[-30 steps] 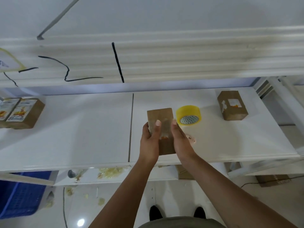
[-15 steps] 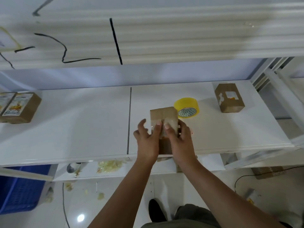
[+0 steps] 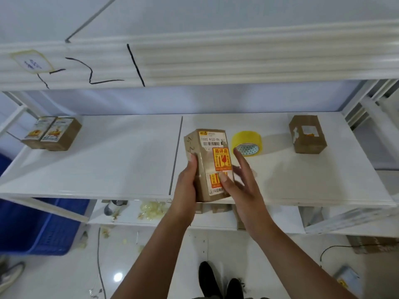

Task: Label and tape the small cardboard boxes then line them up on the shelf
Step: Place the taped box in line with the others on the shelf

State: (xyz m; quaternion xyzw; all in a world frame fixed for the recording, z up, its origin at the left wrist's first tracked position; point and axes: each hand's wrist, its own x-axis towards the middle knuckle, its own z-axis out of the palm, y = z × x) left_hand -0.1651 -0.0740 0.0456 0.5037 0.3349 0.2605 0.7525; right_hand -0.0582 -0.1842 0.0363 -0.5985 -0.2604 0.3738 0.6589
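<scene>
The left hand (image 3: 185, 182) grips the cardboard box (image 3: 212, 141) along its left side, fingertips curled over the edge, and holds it just above the front lip of the shelf (image 3: 108, 165). The right hand (image 3: 244, 186) is spread wide, fingers straight and holding nothing, with only its thumb pressed on the lower orange label (image 3: 216, 180) on the box's upper face. The step looks like smoothing the label and tape down. It would go best if the left hand steadies the box while the thumb rubs from the label's middle out to its edges, so no corner lifts. A glossy strip seems to cross that face, possibly clear tape (the blur makes it hard to confirm). Just beyond the box the yellow tape roll (image 3: 246, 143) lies flat on the shelf. A torn-patched box (image 3: 307, 137) stands further right, and two labelled boxes (image 3: 53, 133) sit side by side at the far left, where this one should probably go.
</scene>
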